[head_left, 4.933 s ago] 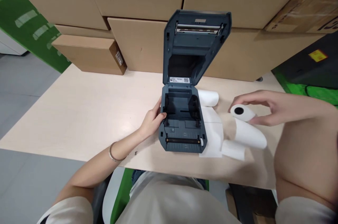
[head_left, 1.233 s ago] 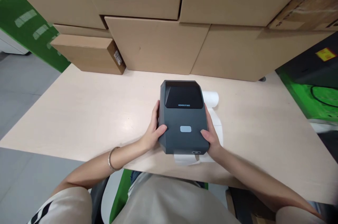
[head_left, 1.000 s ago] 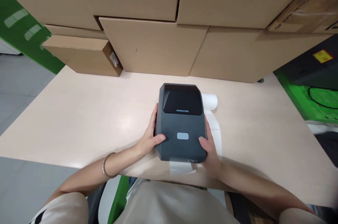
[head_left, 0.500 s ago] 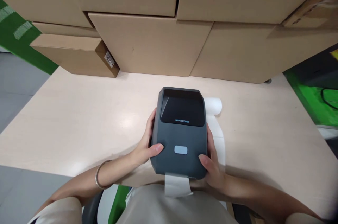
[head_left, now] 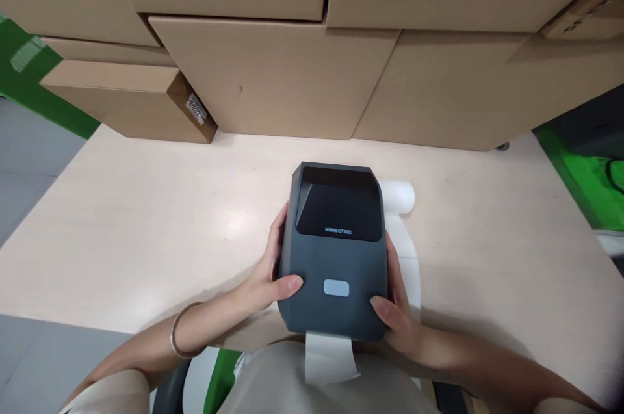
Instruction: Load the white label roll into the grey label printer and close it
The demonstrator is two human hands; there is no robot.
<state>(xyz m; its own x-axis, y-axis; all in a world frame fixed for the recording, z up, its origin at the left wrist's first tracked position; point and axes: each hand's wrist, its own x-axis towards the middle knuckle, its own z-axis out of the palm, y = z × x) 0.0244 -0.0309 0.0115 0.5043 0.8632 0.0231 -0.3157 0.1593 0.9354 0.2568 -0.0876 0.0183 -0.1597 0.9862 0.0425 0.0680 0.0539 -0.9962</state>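
Note:
A dark grey label printer [head_left: 312, 264] with a black window and a light blue button is held up near my body. My left hand [head_left: 275, 271] grips its left side, thumb on the top face. On the opposite side my right hand [head_left: 397, 310] clasps it the same way. From the printer's near edge hangs a white paper strip [head_left: 330, 355]. Behind its right side a white paper roll [head_left: 400, 197] lies on the table, and a band of its paper [head_left: 408, 258] runs toward me past my right hand. My fingers under the printer are hidden.
Large cardboard boxes [head_left: 277, 79] are stacked along the back of the pale table [head_left: 146, 219]. A flatter carton [head_left: 127, 99] with a small label stands at the back left. Beyond the right edge, a dark cable [head_left: 614, 175] shows over green flooring.
The printer sits slightly closer to the camera and a little lower in view, still between both hands. The view itself has shifted slightly. Both hands keep their hold.

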